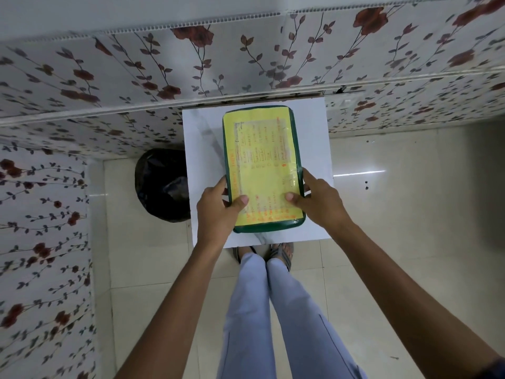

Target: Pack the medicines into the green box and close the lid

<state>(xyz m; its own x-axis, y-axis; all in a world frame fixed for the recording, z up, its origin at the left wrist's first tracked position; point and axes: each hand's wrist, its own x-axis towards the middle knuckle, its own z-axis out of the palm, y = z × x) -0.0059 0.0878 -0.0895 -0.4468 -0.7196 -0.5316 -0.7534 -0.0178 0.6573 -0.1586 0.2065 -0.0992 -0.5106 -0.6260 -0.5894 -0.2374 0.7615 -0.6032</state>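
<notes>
Head view: one green box [296, 149], lid closed, yellow handwritten label on top; my left hand [218, 212] and right hand [318, 202] both grip its near sides.

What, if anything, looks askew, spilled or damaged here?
Nothing is spilled or broken. The green box sits slightly skewed on the white table, lid on, its yellow label under wrinkled clear tape. Left hand and right hand grip its near end. No medicines lie outside.
</notes>
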